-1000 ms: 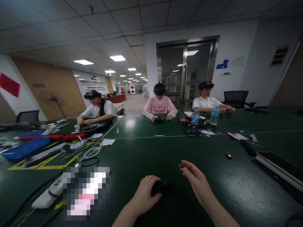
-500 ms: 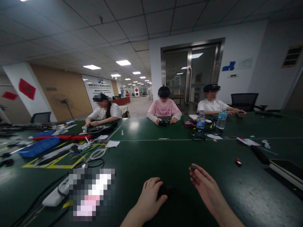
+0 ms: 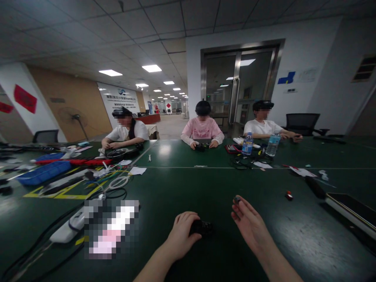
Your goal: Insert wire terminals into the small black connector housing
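My left hand is closed around the near end of a dark, elongated black object low over the green table. Its kind is hard to make out against the dark surface, and the palm covers part of it. To the right, my right hand is raised with the palm turned inward. Thumb and fingertips pinch a small dark grey piece, too small to name. A gap separates the two hands. Farther right on the table lies a small red and black item.
A white power strip with black cables lies at left, near a blue tray and coiled wires. Two water bottles stand at the far right. A flat dark-topped device lies at right. Three people sit across the green table.
The camera view has shifted slightly, so the scene sits a little higher. More of the black object shows beside my left hand. Both hands keep their holds.
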`<state>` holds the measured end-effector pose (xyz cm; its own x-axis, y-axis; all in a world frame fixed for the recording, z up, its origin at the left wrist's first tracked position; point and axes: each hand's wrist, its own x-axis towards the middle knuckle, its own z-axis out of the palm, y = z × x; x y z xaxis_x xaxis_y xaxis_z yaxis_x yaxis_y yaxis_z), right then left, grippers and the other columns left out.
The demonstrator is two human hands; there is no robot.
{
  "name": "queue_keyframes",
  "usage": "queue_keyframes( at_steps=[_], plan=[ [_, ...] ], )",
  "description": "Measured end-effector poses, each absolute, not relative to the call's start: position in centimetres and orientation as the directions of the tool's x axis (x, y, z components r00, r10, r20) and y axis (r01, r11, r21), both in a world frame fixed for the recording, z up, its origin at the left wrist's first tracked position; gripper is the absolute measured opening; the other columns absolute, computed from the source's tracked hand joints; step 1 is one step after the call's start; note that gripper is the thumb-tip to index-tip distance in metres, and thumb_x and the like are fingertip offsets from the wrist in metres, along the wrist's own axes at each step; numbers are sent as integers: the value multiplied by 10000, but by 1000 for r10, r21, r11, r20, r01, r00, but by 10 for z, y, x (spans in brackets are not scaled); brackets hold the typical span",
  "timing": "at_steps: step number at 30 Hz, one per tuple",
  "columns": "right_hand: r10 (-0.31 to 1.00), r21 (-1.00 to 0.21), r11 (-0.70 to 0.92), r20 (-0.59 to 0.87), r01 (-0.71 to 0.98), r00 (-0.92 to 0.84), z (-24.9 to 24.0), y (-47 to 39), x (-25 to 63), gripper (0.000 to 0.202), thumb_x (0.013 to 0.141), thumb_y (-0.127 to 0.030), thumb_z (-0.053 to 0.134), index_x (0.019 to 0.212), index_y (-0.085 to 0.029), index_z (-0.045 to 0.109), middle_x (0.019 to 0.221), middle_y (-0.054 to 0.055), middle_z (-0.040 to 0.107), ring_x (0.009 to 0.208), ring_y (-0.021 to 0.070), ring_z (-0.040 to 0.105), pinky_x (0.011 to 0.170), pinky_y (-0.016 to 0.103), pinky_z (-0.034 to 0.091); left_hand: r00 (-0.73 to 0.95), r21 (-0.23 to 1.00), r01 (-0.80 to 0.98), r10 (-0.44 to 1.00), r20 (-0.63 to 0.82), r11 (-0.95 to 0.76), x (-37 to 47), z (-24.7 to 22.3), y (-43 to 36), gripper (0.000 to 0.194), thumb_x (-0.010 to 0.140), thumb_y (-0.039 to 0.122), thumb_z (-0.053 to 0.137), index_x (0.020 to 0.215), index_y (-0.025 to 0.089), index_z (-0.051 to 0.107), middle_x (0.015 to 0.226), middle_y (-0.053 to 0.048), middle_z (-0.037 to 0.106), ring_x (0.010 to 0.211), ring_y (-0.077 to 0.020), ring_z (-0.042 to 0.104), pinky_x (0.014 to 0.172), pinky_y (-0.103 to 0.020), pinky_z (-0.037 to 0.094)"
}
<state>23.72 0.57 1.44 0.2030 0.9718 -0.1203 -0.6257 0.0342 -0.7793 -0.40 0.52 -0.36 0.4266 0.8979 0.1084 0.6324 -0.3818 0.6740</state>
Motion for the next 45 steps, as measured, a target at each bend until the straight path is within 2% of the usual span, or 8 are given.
queue_keyframes(
  at_steps=[8, 13, 17, 24, 29, 36, 41, 45],
  plan=[
    [988, -882, -21, -90, -471, 124, 10, 3, 224, 429, 584, -380, 807, 975, -265, 675, 969, 5, 681, 906, 198, 612, 777, 320, 493, 437, 702, 589, 889, 140, -400, -6, -6, 6, 536, 715, 200, 651, 1226, 276, 508, 1188, -57, 578, 1155, -282, 446, 1018, -453, 250],
    [998, -998, 44, 42, 37, -56, 5, 1, 217, 310, 716, -347, 695, 1009, -251, 656, 1012, 33, 667, 1000, 239, 582, 890, 404, 446, 465, 678, 597, 874, 143, -429, -5, -3, 6, 476, 720, 210, 655, 1179, 271, 543, 1148, -55, 595, 1119, -271, 477, 1017, -461, 249],
    [963, -875, 221, 127, 430, -238, 2, -3, 210, 200, 753, -259, 647, 951, -262, 674, 1041, 26, 645, 1030, 234, 562, 934, 403, 415, 468, 664, 600, 869, 159, -445, -5, -3, 6, 464, 722, 221, 662, 1169, 263, 543, 1142, -56, 597, 1111, -260, 481, 1011, -446, 270],
    [916, -646, 365, 121, 670, -382, 5, -7, 197, 235, 762, -201, 629, 970, -301, 673, 1126, 15, 617, 1086, 237, 529, 935, 398, 400, 464, 628, 634, 872, 160, -452, -4, -6, 6, 451, 729, 229, 657, 1164, 261, 542, 1160, -52, 595, 1121, -248, 483, 1006, -429, 295],
    [924, -653, 332, 81, 681, -373, 5, -6, 197, 237, 763, -212, 619, 981, -294, 661, 1159, 16, 607, 1096, 239, 534, 954, 409, 390, 465, 619, 641, 871, 158, -454, -2, -3, 5, 438, 732, 224, 657, 1154, 249, 543, 1152, -53, 599, 1116, -244, 487, 1018, -433, 289],
    [940, -821, 245, 69, 516, -335, -1, -4, 210, 435, 741, -186, 619, 1163, -274, 570, 1189, 18, 605, 1137, 223, 530, 1008, 380, 388, 418, 741, 573, 903, 101, -349, -5, 0, 1, 442, 746, 175, 628, 1167, 249, 513, 1187, -60, 549, 1156, -256, 446, 1002, -420, 330],
    [956, -919, 183, 83, 350, -281, 5, -4, 214, 358, 760, -228, 625, 1117, -249, 600, 1155, 28, 637, 1124, 232, 549, 1011, 415, 395, 483, 956, 220, 873, 65, -193, 0, 3, -1, 440, 803, 143, 559, 1211, 225, 416, 1135, -62, 552, 1056, -207, 524, 928, -369, 400],
    [961, -974, 142, 92, 178, -263, 10, -7, 214, 327, 767, -256, 640, 1092, -234, 613, 1132, 47, 651, 1088, 233, 579, 994, 423, 416, 493, 997, -37, 866, 81, -73, 9, 9, -5, 430, 805, 269, 606, 1175, 206, 396, 1084, -74, 570, 981, -208, 557, 848, -352, 420]
  ],
)
